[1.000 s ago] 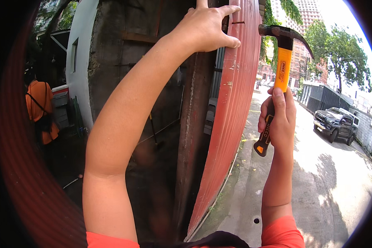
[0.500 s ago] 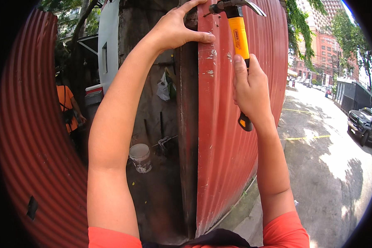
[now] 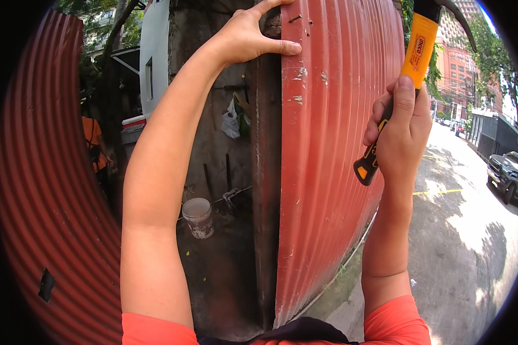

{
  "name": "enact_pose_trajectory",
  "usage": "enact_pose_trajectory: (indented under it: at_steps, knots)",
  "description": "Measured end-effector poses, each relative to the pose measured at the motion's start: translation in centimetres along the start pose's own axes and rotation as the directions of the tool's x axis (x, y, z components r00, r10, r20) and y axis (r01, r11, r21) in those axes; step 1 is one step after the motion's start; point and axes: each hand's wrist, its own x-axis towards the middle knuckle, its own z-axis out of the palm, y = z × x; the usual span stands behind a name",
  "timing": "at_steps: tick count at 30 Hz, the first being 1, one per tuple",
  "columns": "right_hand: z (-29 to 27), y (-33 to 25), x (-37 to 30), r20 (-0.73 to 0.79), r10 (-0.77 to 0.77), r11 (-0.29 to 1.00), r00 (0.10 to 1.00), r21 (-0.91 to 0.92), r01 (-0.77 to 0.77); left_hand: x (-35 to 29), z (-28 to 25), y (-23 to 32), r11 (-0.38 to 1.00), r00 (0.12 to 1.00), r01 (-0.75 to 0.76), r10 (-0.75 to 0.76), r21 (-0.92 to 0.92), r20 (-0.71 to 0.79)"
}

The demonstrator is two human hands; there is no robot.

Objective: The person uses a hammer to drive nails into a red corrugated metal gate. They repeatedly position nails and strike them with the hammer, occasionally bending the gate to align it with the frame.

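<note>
On the right hand (image 3: 404, 129)'s hammer (image 3: 411, 68), printed lettering (image 3: 420, 48)

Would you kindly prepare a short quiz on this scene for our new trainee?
1. Multiple choice: What does the right hand grip? A) a white plastic bag; B) a yellow-and-black claw hammer; C) a thin dark nail.
2. True or false: The left hand has its thumb against the red corrugated metal sheet.
3. Fill in the blank: In the picture, the round whitish bucket sits to the ____ of that sheet.

Key: 1. B; 2. true; 3. left.
</note>
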Motion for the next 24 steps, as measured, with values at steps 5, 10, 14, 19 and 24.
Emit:
enact_pose_trajectory:
  at_steps: [5,10,14,19,24]
  knots:
    - [2.4,4.0,1.9,0.221,0.075,0.934,0.972,-0.356,0.009,0.0,-0.1,2.3,0.982,0.996,0.084,-0.082,0.171,-0.021]
    - [0.5,0.6,0.5,-0.01,-0.087,0.996,0.996,-0.002,0.087,-0.2,-0.4,0.3,0.983,1.0,0.014,-0.013,0.181,-0.005]
    - [3.0,3.7,1.9,0.076,-0.121,0.953,0.99,-0.269,0.137,0.4,0.3,0.7,0.973,0.999,0.033,-0.024,0.226,-0.045]
    - [1.2,1.1,0.8,0.096,0.002,0.999,0.995,-0.038,0.001,-0.9,-0.5,-0.8,0.897,0.997,0.054,-0.023,0.439,-0.077]
    - [2.6,4.4,1.4,0.063,-0.166,0.956,0.984,-0.235,0.176,-0.1,0.5,-0.8,0.942,0.999,0.052,-0.044,0.33,-0.032]
